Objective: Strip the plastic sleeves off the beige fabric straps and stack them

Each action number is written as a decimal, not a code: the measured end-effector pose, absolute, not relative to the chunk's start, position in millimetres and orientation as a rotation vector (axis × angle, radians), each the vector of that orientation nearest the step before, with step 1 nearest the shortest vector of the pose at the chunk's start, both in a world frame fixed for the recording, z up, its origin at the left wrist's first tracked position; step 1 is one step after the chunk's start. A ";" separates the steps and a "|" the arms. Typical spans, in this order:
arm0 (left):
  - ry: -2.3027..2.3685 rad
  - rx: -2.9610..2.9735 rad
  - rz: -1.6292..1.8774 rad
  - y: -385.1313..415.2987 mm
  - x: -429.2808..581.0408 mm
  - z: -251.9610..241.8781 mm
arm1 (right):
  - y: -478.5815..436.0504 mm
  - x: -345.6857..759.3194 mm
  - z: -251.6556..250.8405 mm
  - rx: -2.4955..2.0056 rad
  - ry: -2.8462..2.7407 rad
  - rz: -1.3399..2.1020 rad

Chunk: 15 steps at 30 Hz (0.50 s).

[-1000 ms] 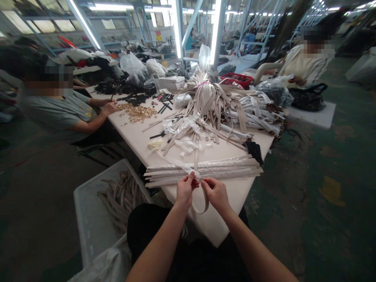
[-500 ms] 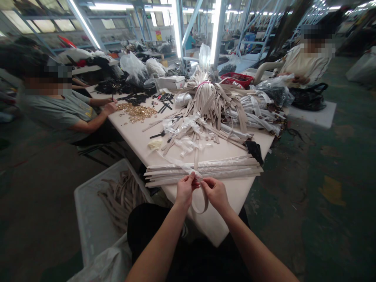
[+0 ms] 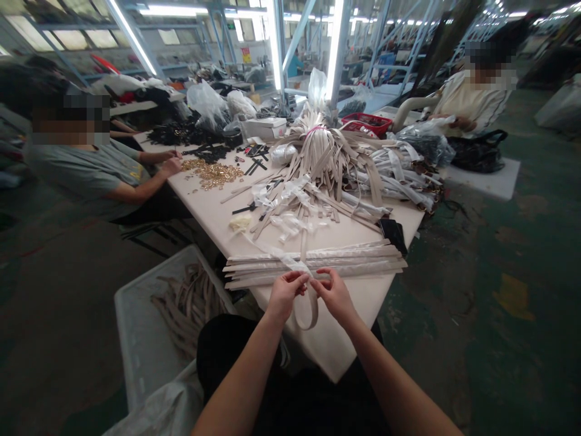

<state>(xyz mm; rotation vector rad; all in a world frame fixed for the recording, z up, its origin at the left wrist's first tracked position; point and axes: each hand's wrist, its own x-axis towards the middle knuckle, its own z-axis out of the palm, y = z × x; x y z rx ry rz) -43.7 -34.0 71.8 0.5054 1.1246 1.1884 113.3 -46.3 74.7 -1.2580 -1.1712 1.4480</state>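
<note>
Over the near corner of the table, my left hand (image 3: 287, 293) pinches a beige strap (image 3: 313, 312) between thumb and fingers. My right hand (image 3: 333, 292) closes on the same strap just beside it, fingertips almost touching the left ones. The strap hangs in a loop below both hands, and another length runs away across the table. A white translucent film strip (image 3: 290, 260) lies at the fingertips; whether it is attached to the strap I cannot tell. Just beyond my hands lies a row of flat beige straps (image 3: 363, 260) with whitish film on them.
A large tied bundle of straps (image 3: 322, 142) stands mid-table, with crumpled film (image 3: 290, 194) before it. Gold metal pieces (image 3: 213, 174) lie near a seated person (image 3: 95, 175) at left. A white bin (image 3: 129, 327) holds straps. Another person (image 3: 469, 103) sits at right, behind a black bag (image 3: 476, 154).
My hands stay at nearly the same spot. The right fingers have lifted and spread slightly, and the strap loop has shifted a little to the left.
</note>
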 end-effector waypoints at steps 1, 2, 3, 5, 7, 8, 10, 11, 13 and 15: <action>1.123 0.467 1.250 -32.0 -44.7 73.5 | -48.3 113.0 75.0 -1.215 -1.206 1.524; 1.116 0.425 1.311 -30.1 -45.9 75.5 | -50.7 112.8 75.4 -1.169 -1.259 1.602; 1.104 0.390 1.359 -28.5 -47.2 77.8 | -53.3 112.7 75.9 -1.129 -1.317 1.669; 1.078 0.366 1.395 -26.8 -49.3 82.3 | -57.7 113.1 77.3 -1.109 -1.392 1.729; 1.060 0.399 1.370 -28.3 -49.4 85.8 | -59.3 114.3 79.4 -1.194 -1.387 1.659; 1.057 0.425 1.346 -30.1 -48.3 86.9 | -58.8 114.9 81.0 -1.250 -1.387 1.591; 1.061 0.478 1.289 -34.9 -43.7 87.9 | -55.6 116.2 85.1 -1.334 -1.418 1.440; 1.060 0.501 1.259 -37.3 -40.9 88.0 | -53.3 116.9 87.7 -1.352 -1.434 1.377; 1.046 0.529 1.207 -40.6 -36.3 88.5 | -48.6 118.9 93.5 -1.348 -1.434 1.324; 1.027 0.511 1.211 -40.3 -36.1 90.3 | -45.4 122.6 99.3 -1.310 -1.423 1.371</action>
